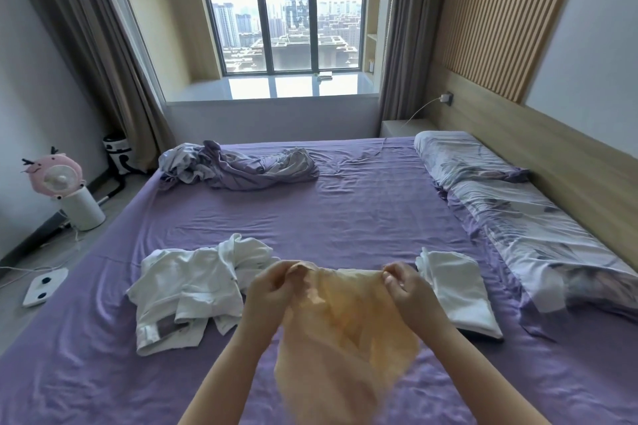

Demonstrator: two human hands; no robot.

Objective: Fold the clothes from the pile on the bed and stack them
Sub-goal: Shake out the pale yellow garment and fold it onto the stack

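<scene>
Holding a sheer yellow-orange garment (348, 328) up above the bed (345, 203), the person pinches its top edge at two corners: the left hand (272, 286) has its fingers curled round bunched fabric at the left corner, and the right hand (404, 283) pinches the right corner between thumb and fingers. The cloth hangs down between the forearms, blurred lower down. On the purple sheet to the left of the hands lies a loose pile of white clothes (193, 286), crumpled and unfolded. To the right, just beside the right hand, a folded white garment (455, 290) lies flat. A crumpled purple quilt (238, 166) sits at the far side of the bed near the window (286, 10), and a patterned pillow (511, 200) lies along the headboard side
</scene>
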